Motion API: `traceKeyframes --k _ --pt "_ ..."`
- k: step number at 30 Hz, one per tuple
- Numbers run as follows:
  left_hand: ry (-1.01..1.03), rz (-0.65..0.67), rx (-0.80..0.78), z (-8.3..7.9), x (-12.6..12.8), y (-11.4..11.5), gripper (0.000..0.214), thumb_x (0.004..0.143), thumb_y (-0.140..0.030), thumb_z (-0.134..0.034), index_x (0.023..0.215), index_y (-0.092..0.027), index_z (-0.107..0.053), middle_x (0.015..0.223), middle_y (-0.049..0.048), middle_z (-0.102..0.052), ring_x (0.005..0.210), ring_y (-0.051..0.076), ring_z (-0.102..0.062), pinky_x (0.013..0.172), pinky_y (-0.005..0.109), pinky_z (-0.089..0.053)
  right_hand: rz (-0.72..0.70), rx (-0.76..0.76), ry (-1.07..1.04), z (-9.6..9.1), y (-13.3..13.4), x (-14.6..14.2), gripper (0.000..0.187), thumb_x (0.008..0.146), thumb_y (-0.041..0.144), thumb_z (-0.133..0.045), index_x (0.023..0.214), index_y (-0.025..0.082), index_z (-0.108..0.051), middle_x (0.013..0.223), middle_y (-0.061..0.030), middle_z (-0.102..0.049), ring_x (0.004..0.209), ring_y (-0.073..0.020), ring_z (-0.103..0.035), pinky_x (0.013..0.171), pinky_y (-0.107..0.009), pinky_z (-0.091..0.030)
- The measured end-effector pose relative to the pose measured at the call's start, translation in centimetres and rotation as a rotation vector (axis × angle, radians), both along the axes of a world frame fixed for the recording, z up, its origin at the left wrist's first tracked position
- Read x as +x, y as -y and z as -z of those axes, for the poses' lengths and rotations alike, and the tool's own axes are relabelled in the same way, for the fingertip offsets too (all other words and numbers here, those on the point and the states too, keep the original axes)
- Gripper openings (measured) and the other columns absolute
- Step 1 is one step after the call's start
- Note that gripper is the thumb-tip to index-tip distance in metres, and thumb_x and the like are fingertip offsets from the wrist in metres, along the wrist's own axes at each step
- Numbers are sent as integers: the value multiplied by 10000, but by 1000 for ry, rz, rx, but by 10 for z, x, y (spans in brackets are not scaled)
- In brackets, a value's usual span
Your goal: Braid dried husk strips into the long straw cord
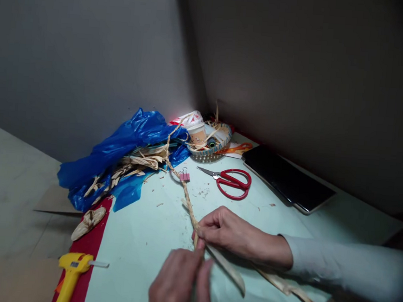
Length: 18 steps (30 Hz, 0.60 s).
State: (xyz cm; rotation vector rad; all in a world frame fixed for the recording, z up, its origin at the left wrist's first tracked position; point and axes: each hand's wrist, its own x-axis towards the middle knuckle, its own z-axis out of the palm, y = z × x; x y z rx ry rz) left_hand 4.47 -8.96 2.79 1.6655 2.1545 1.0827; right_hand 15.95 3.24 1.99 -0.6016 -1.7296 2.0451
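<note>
A thin straw braid (189,206) runs down from the plastic bag, across the table, to my hands. My right hand (228,232) pinches the braid's lower end between thumb and fingers. Just below it, my left hand (180,282), somewhat blurred, is closed with its fingertips at a loose straw strand coming out of the braid. A wide flat straw strand (227,269) slants down to the right from under my right fingers. Another crumpled strand (285,285) lies beneath my right forearm. Further up the braid sits a pink binder clip (184,176).
Red-handled scissors (234,184) lie beyond my hands, with a dark tablet-like device (286,178) to their right. Behind are a blue plastic bag (129,136) of straw, a paper cup (197,134) and a round woven basket (226,142). A yellow glue gun (73,271) rests at the left edge.
</note>
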Motion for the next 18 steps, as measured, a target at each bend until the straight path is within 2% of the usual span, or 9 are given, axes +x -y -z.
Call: traceKeyframes --k 3,5,7,9,10,12,15,18 --pt "304 -70 -127 -22 -21 -15 161 844 -350 -597 907 -233 -688 937 65 -694 887 231 -606 821 313 -438 -38 -27 -24 -3 0 1 292 857 265 -547 690 92 -713 543 25 -541 495 -74 -353 527 -202 -302" --pt "625 25 -268 -24 -30 -27 217 833 -374 -617 965 -208 -664 913 51 -675 859 202 -596 811 295 -451 -66 -53 -13 -5 -1 1 323 874 306 -532 715 90 -711 503 41 -499 450 -66 -260 474 -208 -245" --pt "918 114 -381 -18 -33 -36 236 849 -378 -598 957 -172 -641 719 17 -608 627 123 -519 604 217 -425 -84 -30 -12 -5 -2 1 369 888 358 -519 723 86 -705 540 19 -551 449 -67 -276 468 -212 -243" --pt "1093 145 -449 -10 -33 -41 231 838 -373 -615 908 -152 -608 587 -34 -509 458 51 -310 437 158 -246 -89 40 1 -3 -3 1 400 903 382 -499 730 85 -705 629 -23 -634 486 -82 -385 501 -214 -302" --pt "1128 138 -460 -6 -33 -42 241 820 -381 -638 878 -151 -591 545 -58 -460 435 36 -219 410 158 -165 -89 88 19 -2 -4 1 402 911 377 -490 739 87 -709 668 -38 -662 519 -97 -442 530 -218 -337" --pt "1130 121 -450 0 -34 -43 290 784 -425 -671 826 -158 -569 490 -95 -370 422 30 -138 393 169 -101 -90 188 62 -1 -5 2 413 935 345 -446 753 94 -718 716 -54 -693 584 -124 -525 607 -233 -397" --pt "1058 127 -447 3 -35 -41 335 773 -484 -658 781 -159 -576 486 -91 -359 402 32 -166 376 181 -122 -105 333 123 -4 -5 4 434 964 298 -385 762 109 -720 719 -55 -701 630 -139 -580 677 -243 -428" --pt "965 99 -454 1 -35 -40 323 779 -462 -646 734 -146 -600 506 -78 -370 413 38 -188 383 193 -120 -68 524 251 -11 -1 9 392 971 301 -382 812 134 -699 711 -52 -684 641 -146 -582 638 -242 -405"
